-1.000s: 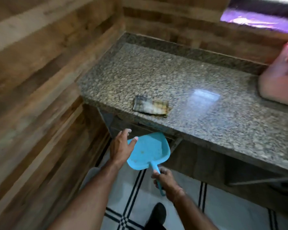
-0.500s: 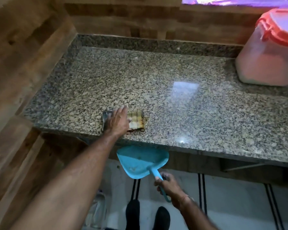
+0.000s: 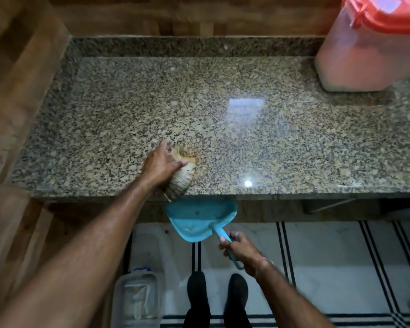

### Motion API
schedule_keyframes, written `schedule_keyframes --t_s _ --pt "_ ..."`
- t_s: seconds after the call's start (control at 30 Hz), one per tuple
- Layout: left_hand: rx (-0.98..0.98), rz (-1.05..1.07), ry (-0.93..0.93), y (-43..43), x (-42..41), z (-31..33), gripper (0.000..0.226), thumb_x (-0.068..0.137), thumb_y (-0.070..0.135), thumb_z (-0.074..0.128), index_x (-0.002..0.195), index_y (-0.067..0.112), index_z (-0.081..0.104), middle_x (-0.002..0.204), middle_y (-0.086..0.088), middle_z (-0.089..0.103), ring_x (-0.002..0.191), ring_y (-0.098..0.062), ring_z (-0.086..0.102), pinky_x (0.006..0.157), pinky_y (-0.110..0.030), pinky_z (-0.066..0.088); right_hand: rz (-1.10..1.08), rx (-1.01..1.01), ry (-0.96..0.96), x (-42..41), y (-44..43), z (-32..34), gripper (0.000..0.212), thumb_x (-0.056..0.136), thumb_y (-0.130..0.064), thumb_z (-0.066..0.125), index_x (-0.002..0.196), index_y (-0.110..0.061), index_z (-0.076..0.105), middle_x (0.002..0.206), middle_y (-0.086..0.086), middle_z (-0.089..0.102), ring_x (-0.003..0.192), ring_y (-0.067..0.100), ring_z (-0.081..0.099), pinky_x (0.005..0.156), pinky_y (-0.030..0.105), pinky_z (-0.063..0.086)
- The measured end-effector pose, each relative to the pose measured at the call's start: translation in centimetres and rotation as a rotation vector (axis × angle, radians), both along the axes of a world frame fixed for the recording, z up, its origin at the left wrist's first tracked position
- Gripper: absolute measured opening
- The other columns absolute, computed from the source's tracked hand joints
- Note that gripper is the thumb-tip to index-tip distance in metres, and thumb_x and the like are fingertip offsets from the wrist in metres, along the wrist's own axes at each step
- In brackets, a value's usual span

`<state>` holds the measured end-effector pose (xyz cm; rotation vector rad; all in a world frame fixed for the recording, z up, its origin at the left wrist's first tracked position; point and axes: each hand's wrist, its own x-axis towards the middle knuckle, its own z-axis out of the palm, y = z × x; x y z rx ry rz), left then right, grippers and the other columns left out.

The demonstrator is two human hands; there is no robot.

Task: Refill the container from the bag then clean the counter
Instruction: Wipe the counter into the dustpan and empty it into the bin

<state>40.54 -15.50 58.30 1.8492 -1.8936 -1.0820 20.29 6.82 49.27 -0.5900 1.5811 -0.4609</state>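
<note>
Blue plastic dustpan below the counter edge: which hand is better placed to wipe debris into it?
Left. The left hand grips the bunched tan cloth on the speckled granite counter just above the dustpan; the right hand holds its handle.

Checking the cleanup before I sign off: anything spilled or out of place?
No spill is plain on the speckled counter. A few crumbs lie in the dustpan. One oddity: a clear tub sits on the floor beside the shoes.

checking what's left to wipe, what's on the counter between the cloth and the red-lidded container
In the head view, the counter between the cloth in the left hand and the red-lidded container shows only bare granite and light reflections.
</note>
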Motion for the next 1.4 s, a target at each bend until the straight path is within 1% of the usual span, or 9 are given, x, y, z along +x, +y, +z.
schedule_keyframes --t_s 0.1,0.23,0.47,0.63,0.73,0.87,0.97,1.23,1.4 --pt "-0.006 -0.091 0.263 1.0 0.5 1.3 0.062 0.091 0.030 0.074 0.144 0.044 0.045 0.161 -0.007 0.037 0.130 -0.027 0.054 0.100 -0.055 0.050 -0.016 -0.012 0.007 0.3 0.2 0.9 0.016 0.101 -0.024 0.057 0.111 -0.015 0.064 0.111 0.013 0.070 0.086 0.015 0.060 0.071 0.024 0.051" --pt "0.143 -0.122 0.399 1.7 0.4 2.1 0.037 0.089 0.011 0.073 0.124 0.021 0.069 0.136 0.004 0.057 0.111 -0.013 0.063 0.092 -0.037 0.058 -0.046 -0.034 0.005 0.9 0.5 1.8 0.018 0.102 -0.021 0.056 0.114 -0.010 0.064 0.100 0.008 0.068 0.079 0.013 0.058 0.065 0.021 0.048" --pt "-0.100 -0.148 0.107 2.4 -0.4 1.7 0.024 0.085 0.016 0.078 0.107 0.018 0.071 0.114 -0.002 0.066 0.104 -0.020 0.066 0.088 -0.040 0.059 -0.112 -0.067 -0.025 1.6 0.9 2.5 0.020 0.101 -0.022 0.056 0.115 -0.010 0.064 0.097 0.006 0.066 0.078 0.013 0.058 0.064 0.021 0.047" --pt "-0.501 0.006 -0.293 0.7 -0.9 1.6 0.027 0.073 0.037 0.086 0.091 0.021 0.074 0.134 -0.003 0.054 0.126 -0.027 0.043 0.103 -0.048 0.034 -0.154 -0.077 -0.036 1.0 1.5 2.4 0.020 0.101 -0.023 0.057 0.115 -0.011 0.064 0.096 0.005 0.067 0.077 0.012 0.058 0.065 0.022 0.047" --pt "-0.665 0.068 -0.392 0.2 -1.2 1.4 0.028 0.079 0.030 0.083 0.100 0.018 0.069 0.108 -0.005 0.065 0.106 -0.027 0.053 0.092 -0.044 0.032 -0.155 -0.069 -0.022 0.5 2.0 2.2 0.019 0.100 -0.024 0.057 0.114 -0.013 0.065 0.097 0.004 0.069 0.078 0.011 0.059 0.065 0.022 0.046" --pt "-0.394 -0.187 -0.218 2.6 -3.7 -1.6 0.026 0.088 0.029 0.075 0.098 0.022 0.052 0.089 0.002 0.061 0.075 -0.018 0.059 0.070 -0.036 0.052 -0.153 -0.068 -0.030 0.0 2.9 1.7 0.018 0.100 -0.026 0.058 0.111 -0.015 0.065 0.096 0.001 0.069 0.081 0.012 0.060 0.072 0.024 0.049" --pt "-0.108 -0.176 -0.221 4.4 -6.0 -3.9 0.041 0.085 0.051 0.074 0.100 0.024 0.048 0.091 0.002 0.060 0.079 -0.020 0.060 0.067 -0.034 0.052 -0.159 -0.067 -0.033 -0.4 3.5 1.3 0.015 0.099 -0.026 0.059 0.108 -0.017 0.066 0.094 0.001 0.069 0.080 0.011 0.061 0.073 0.024 0.050" --pt "-0.118 0.009 -0.179 2.9 -7.9 -4.8 0.044 0.093 0.060 0.059 0.085 0.017 0.066 0.076 -0.005 0.068 0.074 -0.027 0.065 0.063 -0.031 0.047 -0.154 -0.082 -0.054 -1.5 4.3 -0.1 0.010 0.101 -0.013 0.056 0.106 -0.008 0.062 0.093 0.010 0.064 0.064 0.005 0.056 0.057 0.012 0.048" --pt "-0.170 -0.103 -0.133 5.0 -14.0 -5.0 0.035 0.091 0.057 0.058 0.086 0.024 0.068 0.077 0.002 0.062 0.075 -0.022 0.057 0.064 -0.030 0.036 -0.145 -0.029 -0.082 -3.0 5.9 -1.0 0.014 0.099 -0.019 0.058 0.109 -0.013 0.065 0.087 0.001 0.069 0.066 0.007 0.058 0.067 0.021 0.049"
